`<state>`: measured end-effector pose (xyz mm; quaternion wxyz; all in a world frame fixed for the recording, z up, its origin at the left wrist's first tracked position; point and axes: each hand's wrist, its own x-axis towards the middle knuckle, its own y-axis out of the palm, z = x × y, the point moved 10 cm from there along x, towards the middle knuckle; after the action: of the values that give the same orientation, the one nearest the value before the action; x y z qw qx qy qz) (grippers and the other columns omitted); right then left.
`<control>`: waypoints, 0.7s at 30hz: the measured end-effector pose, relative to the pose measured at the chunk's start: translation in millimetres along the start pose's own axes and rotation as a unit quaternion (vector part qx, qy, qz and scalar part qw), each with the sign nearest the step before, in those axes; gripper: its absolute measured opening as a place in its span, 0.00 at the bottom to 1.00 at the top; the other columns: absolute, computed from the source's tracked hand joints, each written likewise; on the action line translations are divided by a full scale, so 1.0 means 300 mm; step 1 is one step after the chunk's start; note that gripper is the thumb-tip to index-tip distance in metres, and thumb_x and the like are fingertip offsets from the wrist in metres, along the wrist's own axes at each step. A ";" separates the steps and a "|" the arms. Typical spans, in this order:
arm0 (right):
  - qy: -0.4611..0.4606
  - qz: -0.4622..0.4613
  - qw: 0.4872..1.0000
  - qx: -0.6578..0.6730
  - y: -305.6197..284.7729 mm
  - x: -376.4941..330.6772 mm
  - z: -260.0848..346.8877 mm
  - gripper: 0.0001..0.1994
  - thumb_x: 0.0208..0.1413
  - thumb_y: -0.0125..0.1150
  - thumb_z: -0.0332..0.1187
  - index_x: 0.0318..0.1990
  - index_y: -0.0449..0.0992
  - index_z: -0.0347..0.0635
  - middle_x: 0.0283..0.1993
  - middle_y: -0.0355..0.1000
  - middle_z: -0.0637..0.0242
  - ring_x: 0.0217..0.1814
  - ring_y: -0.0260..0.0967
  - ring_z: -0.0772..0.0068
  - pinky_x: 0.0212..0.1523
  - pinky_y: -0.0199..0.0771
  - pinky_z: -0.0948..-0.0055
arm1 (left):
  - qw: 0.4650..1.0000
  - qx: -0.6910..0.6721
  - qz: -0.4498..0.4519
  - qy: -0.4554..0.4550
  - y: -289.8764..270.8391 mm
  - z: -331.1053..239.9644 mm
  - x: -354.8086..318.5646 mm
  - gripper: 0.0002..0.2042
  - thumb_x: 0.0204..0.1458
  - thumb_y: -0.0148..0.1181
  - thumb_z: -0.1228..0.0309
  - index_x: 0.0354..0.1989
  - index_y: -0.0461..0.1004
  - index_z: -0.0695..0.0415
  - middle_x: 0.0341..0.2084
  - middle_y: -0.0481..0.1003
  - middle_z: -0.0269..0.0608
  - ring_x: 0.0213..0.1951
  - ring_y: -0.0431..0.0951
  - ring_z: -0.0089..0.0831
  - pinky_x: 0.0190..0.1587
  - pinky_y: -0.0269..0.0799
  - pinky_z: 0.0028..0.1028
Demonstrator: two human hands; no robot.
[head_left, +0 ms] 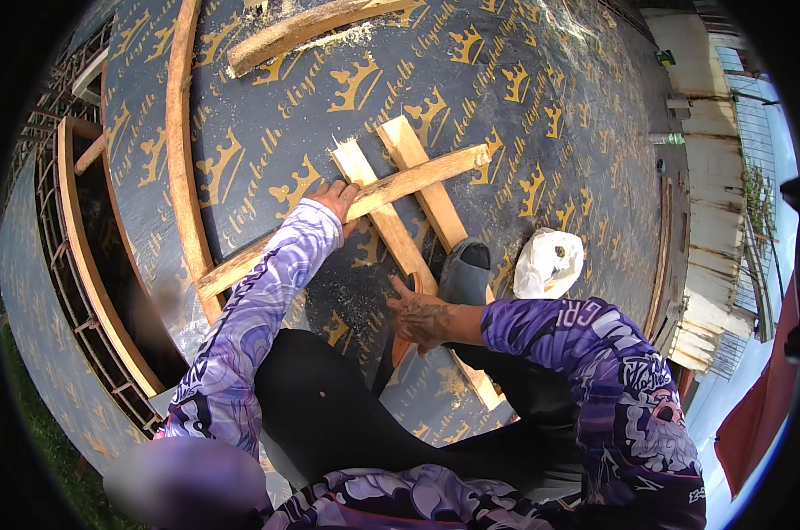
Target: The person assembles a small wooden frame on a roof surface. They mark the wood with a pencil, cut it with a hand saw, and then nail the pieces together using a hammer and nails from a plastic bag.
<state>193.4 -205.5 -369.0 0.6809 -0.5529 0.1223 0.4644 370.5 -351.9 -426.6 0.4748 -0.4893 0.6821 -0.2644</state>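
My left hand [335, 201] grips a long wooden batten [418, 175], which lies slantwise across two other pieces of wood. One of these, a squared timber [398, 238], runs under the batten toward my right hand; a second timber [428, 190] lies beside it, its lower end by my shoe [467, 269]. My right hand [422, 320] is closed round the orange-brown handle of what looks like a handsaw [384, 369]. Its dark blade points down between my legs, partly hidden by the hand and my knee. The batten's left end rests on a long curved-looking timber [180, 132].
A white plastic bag [548, 263] sits right of my shoe. Dark printed panels [585, 132] form the surface, with sawdust scattered on it. Another timber [303, 34] lies at the far side. On the left is an opening [109, 230] edged with wood and rebar [78, 305].
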 end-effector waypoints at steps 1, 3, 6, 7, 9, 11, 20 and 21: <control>0.044 -0.012 0.998 -0.050 0.041 -0.034 -0.002 0.21 0.54 0.58 0.56 0.39 0.80 0.49 0.40 0.75 0.64 0.53 0.66 0.53 0.63 0.44 0.27 | 1.000 -0.001 -0.003 0.003 -0.008 -0.016 0.005 0.33 0.54 0.62 0.61 0.68 0.58 0.55 0.54 0.68 0.49 0.57 0.71 0.47 0.60 0.70 0.39; 0.127 -0.036 0.979 -0.153 0.092 -0.092 0.018 0.12 0.54 0.59 0.45 0.34 0.80 0.48 0.31 0.73 0.67 0.42 0.68 0.61 0.53 0.54 0.39 | 1.000 0.020 -0.019 0.002 0.018 0.012 0.010 0.33 0.54 0.62 0.59 0.67 0.59 0.55 0.57 0.67 0.49 0.60 0.69 0.48 0.62 0.68 0.40; 0.226 -0.101 0.968 -0.035 -0.098 -0.480 0.027 0.11 0.54 0.60 0.41 0.29 0.75 0.44 0.25 0.70 0.65 0.38 0.70 0.62 0.45 0.65 0.50 | 0.999 0.033 -0.037 -0.004 0.010 0.019 -0.006 0.33 0.53 0.63 0.59 0.66 0.60 0.56 0.58 0.67 0.49 0.60 0.69 0.48 0.63 0.67 0.41; 0.292 -0.107 0.940 0.141 -0.230 -0.677 -0.003 0.13 0.54 0.60 0.41 0.27 0.73 0.42 0.24 0.69 0.62 0.38 0.72 0.60 0.44 0.69 0.52 | 0.998 0.003 -0.055 0.003 -0.021 -0.004 -0.014 0.32 0.53 0.64 0.59 0.64 0.62 0.56 0.57 0.68 0.49 0.59 0.70 0.49 0.62 0.67 0.41; 0.468 -0.127 0.850 0.205 -0.256 -0.998 0.005 0.20 0.52 0.67 0.47 0.32 0.77 0.35 0.28 0.73 0.54 0.41 0.75 0.54 0.49 0.72 0.54 | 0.998 -0.005 -0.066 0.016 -0.055 -0.033 -0.027 0.31 0.53 0.64 0.60 0.64 0.63 0.55 0.55 0.68 0.48 0.57 0.70 0.48 0.62 0.68 0.40; 0.609 -0.157 0.739 0.239 -0.272 -1.250 0.042 0.18 0.50 0.71 0.44 0.32 0.78 0.36 0.27 0.70 0.55 0.37 0.72 0.54 0.43 0.70 0.59 | 0.997 -0.004 -0.069 0.017 -0.056 -0.011 -0.021 0.30 0.52 0.65 0.60 0.63 0.64 0.55 0.55 0.69 0.47 0.57 0.70 0.49 0.61 0.68 0.40; 0.708 -0.594 0.207 0.321 0.082 -1.637 0.573 0.19 0.57 0.69 0.44 0.41 0.81 0.33 0.22 0.70 0.73 0.22 0.65 0.84 0.23 0.68 0.77 | 0.996 0.051 -0.065 0.027 -0.049 -0.034 -0.012 0.30 0.54 0.62 0.56 0.62 0.67 0.58 0.56 0.69 0.50 0.58 0.66 0.50 0.66 0.61 0.40; 0.684 -0.620 0.197 0.330 0.149 -1.634 0.612 0.18 0.58 0.69 0.44 0.43 0.81 0.35 0.23 0.71 0.75 0.22 0.65 0.87 0.22 0.68 0.81 | 0.996 0.052 -0.066 0.029 -0.062 -0.057 0.010 0.30 0.53 0.63 0.57 0.62 0.66 0.58 0.56 0.69 0.50 0.59 0.66 0.50 0.66 0.61 0.39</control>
<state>-168.7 -291.9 1.7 0.5206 -0.2778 0.3005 -0.7493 362.6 -363.5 -405.4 0.4615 -0.4998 0.6472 -0.3441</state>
